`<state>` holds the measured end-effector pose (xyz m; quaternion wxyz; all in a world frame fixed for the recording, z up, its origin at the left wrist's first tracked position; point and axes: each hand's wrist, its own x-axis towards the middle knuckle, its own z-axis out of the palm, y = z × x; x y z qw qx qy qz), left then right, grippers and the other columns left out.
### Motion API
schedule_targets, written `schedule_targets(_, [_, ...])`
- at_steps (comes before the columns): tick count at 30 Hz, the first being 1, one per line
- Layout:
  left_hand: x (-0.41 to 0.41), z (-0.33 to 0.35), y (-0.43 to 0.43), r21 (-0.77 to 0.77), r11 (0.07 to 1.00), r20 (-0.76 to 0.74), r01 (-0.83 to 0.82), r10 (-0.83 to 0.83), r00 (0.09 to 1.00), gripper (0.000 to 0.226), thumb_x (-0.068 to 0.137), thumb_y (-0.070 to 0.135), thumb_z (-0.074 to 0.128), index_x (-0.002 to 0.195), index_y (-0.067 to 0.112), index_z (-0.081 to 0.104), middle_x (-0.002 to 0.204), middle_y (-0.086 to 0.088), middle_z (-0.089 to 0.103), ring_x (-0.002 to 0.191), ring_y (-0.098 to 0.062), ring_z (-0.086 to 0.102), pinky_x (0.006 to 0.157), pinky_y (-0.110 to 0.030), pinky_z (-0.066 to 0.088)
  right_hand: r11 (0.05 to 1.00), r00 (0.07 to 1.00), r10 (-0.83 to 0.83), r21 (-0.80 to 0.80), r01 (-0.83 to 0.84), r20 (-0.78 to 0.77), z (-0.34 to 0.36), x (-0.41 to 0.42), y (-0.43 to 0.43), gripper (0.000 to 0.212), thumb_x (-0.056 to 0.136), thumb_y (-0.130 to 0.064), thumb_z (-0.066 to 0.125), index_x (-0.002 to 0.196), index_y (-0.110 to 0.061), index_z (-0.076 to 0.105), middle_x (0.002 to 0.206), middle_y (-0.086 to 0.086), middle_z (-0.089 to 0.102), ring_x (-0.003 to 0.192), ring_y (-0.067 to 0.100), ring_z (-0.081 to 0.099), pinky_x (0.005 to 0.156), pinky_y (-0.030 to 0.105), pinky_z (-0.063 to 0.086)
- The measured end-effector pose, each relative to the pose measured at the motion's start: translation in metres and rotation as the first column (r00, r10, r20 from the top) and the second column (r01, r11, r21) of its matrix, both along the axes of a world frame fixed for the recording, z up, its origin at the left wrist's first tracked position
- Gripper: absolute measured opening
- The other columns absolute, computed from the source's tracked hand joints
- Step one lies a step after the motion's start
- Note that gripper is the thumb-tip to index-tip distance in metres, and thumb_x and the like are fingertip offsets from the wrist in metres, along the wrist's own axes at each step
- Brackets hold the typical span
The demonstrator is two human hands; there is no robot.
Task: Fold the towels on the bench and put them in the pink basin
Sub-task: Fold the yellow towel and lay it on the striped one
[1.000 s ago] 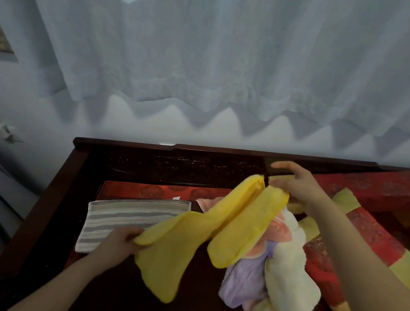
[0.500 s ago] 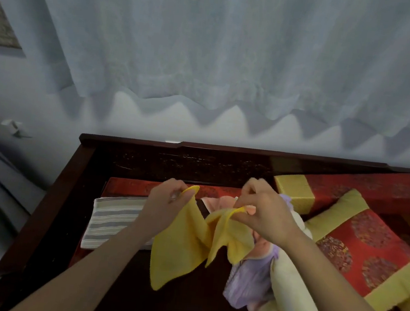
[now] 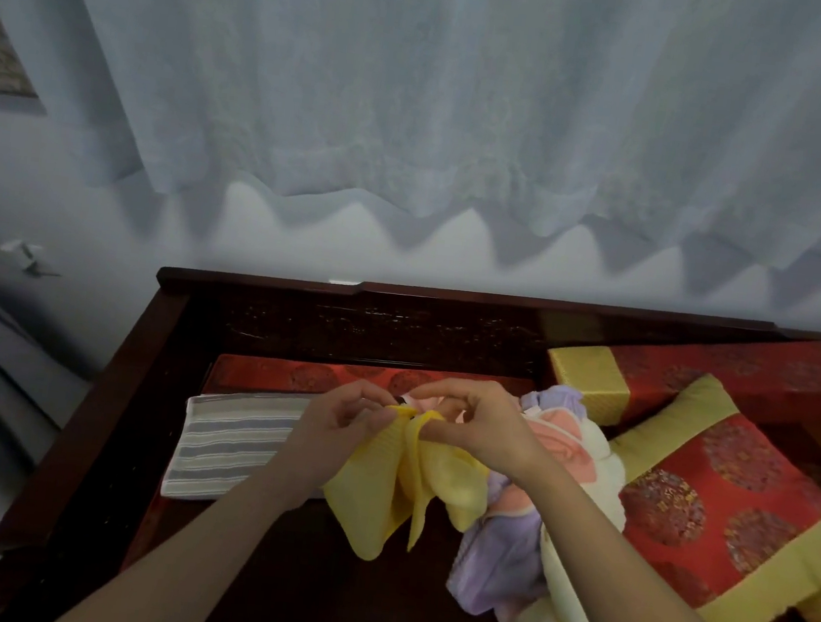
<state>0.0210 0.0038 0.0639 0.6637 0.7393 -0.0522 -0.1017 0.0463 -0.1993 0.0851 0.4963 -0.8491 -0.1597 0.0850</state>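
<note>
Yellow towel [image 3: 376, 492] pinched and hanging between left hand [image 3: 337, 423] and right hand [image 3: 479, 428].

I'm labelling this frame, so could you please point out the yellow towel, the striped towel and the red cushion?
yellow towel [image 3: 376, 492]: head view, on its hanging left fold.
striped towel [image 3: 232, 444]: head view, on its flat middle.
red cushion [image 3: 715, 508]: head view, on its red patterned top.

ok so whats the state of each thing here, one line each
yellow towel: held up off the bench, hanging loose, not folded yet
left hand: pinching the towel's top edge
right hand: pinching the top edge beside it
striped towel: folded flat on the bench
towel pile: crumpled, unfolded
</note>
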Motion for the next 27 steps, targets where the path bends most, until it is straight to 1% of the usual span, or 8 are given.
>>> schedule_targets(5, [0.002,0.001,0.002,0.078,0.996,0.088,-0.048,0.041,0.995,0.004,0.085,0.024,0.068,0.087,0.027,0.068,0.078,0.013,0.068,0.074,-0.001,0.06,0.071,-0.032,0.049,0.998,0.998,-0.046,-0.029,0.047,0.045,-0.006,0.002,0.009,0.015,0.074,-0.017,0.078,0.089,-0.019,0.076,0.063,-0.018,0.063,0.058,0.001,0.051,0.058,0.013,0.037])
schedule_targets(8, [0.0,-0.002,-0.001,0.035,0.992,0.116,-0.119,0.114,0.987,0.019,0.082,0.017,0.071,0.093,0.023,0.056,0.088,0.012,0.07,0.08,-0.001,0.064,0.073,-0.029,0.048,0.99,0.987,-0.074,-0.112,0.091,0.144,-0.005,0.005,0.01,0.008,0.072,-0.03,0.075,0.075,-0.032,0.068,0.076,-0.01,0.061,0.072,0.012,0.054,0.065,0.022,0.04])
schedule_targets(11, [-0.005,-0.011,-0.005,0.083,0.981,0.31,-0.174,0.141,0.94,0.038,0.073,0.021,0.079,0.096,0.023,0.049,0.109,0.012,0.063,0.101,-0.006,0.063,0.084,-0.022,0.05,0.985,0.98,-0.09,-0.127,0.114,0.179,0.01,0.011,0.005,0.006,0.063,-0.04,0.062,0.067,-0.04,0.057,0.077,-0.005,0.061,0.078,0.015,0.055,0.069,0.026,0.043])
schedule_targets(13, [-0.007,-0.018,-0.012,0.19,0.972,0.442,-0.137,0.04,0.896,0.043,0.068,0.034,0.081,0.096,0.021,0.051,0.119,0.01,0.052,0.114,-0.007,0.052,0.092,-0.015,0.042,0.986,0.98,-0.075,-0.131,0.1,0.184,0.027,0.018,0.0,0.006,0.06,-0.034,0.061,0.066,-0.034,0.06,0.071,-0.005,0.064,0.07,0.01,0.056,0.064,0.025,0.044])
schedule_targets(16, [-0.005,-0.026,-0.028,0.299,0.951,0.44,-0.082,-0.061,0.896,0.05,0.064,0.049,0.079,0.098,0.023,0.054,0.119,0.016,0.043,0.115,0.001,0.043,0.09,-0.006,0.033,0.992,0.986,-0.042,-0.111,0.061,0.163,0.054,0.03,-0.007,0.007,0.062,-0.019,0.064,0.065,-0.025,0.061,0.068,-0.005,0.065,0.063,0.003,0.056,0.058,0.019,0.043])
schedule_targets(20, [0.007,-0.032,-0.044,0.244,0.962,0.45,-0.125,0.002,0.893,0.047,0.062,0.05,0.078,0.096,0.023,0.06,0.119,0.006,0.047,0.115,-0.004,0.047,0.091,-0.019,0.042,0.994,0.984,-0.102,-0.026,0.107,0.146,0.082,0.041,-0.017,0.01,0.067,-0.011,0.065,0.066,-0.019,0.059,0.067,-0.001,0.061,0.062,0.006,0.054,0.063,0.028,0.045])
schedule_targets(25, [0.017,-0.014,-0.063,0.187,0.972,0.519,-0.14,0.023,0.854,0.016,0.073,0.014,0.072,0.083,0.024,0.065,0.106,0.001,0.053,0.101,-0.005,0.053,0.083,-0.013,0.042,0.98,0.978,-0.197,0.053,0.194,0.066,0.104,0.043,-0.026,0.01,0.064,-0.011,0.064,0.059,-0.015,0.057,0.056,-0.007,0.055,0.059,0.006,0.049,0.058,0.025,0.037])
schedule_targets(27, [0.024,-0.01,-0.063,0.252,0.937,0.604,-0.244,0.044,0.796,0.026,0.075,-0.006,0.061,0.075,0.019,0.068,0.096,0.001,0.054,0.09,-0.004,0.051,0.076,-0.009,0.037,0.967,0.973,-0.231,0.111,0.229,0.002,0.109,0.041,-0.03,0.022,0.066,0.003,0.062,0.053,-0.015,0.056,0.049,-0.011,0.052,0.054,0.003,0.047,0.057,0.022,0.035])
